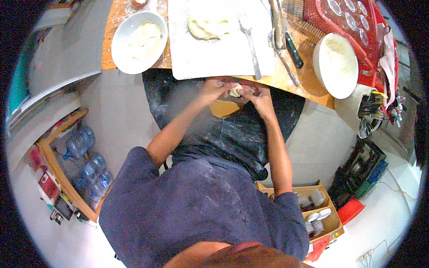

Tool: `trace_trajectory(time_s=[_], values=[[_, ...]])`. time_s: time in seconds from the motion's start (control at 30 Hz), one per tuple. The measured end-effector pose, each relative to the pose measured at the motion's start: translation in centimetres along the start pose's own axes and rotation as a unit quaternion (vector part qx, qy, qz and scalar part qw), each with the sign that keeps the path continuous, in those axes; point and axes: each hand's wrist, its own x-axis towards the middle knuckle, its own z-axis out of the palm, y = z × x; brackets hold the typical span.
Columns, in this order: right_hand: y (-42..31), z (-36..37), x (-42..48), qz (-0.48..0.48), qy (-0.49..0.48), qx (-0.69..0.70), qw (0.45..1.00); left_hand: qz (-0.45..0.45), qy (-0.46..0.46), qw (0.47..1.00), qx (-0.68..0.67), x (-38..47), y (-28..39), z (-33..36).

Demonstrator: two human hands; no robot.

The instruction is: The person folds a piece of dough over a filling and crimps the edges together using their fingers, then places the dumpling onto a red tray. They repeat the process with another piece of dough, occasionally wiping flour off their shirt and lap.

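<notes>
Both my left hand (pixel 216 89) and my right hand (pixel 259 97) hold a small piece of pale dough (pixel 236 90) between the fingertips, in front of the table's near edge and above my lap. Ahead of them lies a white board (pixel 214 60), with a larger lump of dough (pixel 204 28) on its far half. A metal fork (pixel 249 43) rests on the board at the right, its handle reaching the near edge. To the left, a white bowl (pixel 117 50) contains pale pieces, apparently dough.
Right of the board are a rolling pin (pixel 278 26), a black-handled knife (pixel 294 50) and a thin utensil (pixel 288 68). A white bowl (pixel 335 77) with powder stands beside a red basket (pixel 365 57). A cutlery holder (pixel 350 104) sits at the table's right corner. Water jugs (pixel 80 140) stand lower left.
</notes>
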Motion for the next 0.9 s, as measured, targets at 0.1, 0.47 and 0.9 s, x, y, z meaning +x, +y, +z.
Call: trace_trajectory(time_s=[0.1,0.47,0.9], values=[[0.0,0.1,0.3,-0.007,-0.019,0.007,1.0,0.006,0.045,0.999,-0.029,-0.9,1.7,1.0],[-0.3,0.3,-1.4,-0.036,-0.102,0.039,0.993,0.013,0.027,0.999,0.012,-2.7,2.0,0.4],[-1.2,2.9,-2.0,-0.101,-0.106,-0.011,0.989,0.073,0.047,0.996,-0.021,-4.5,1.2,-1.8]])
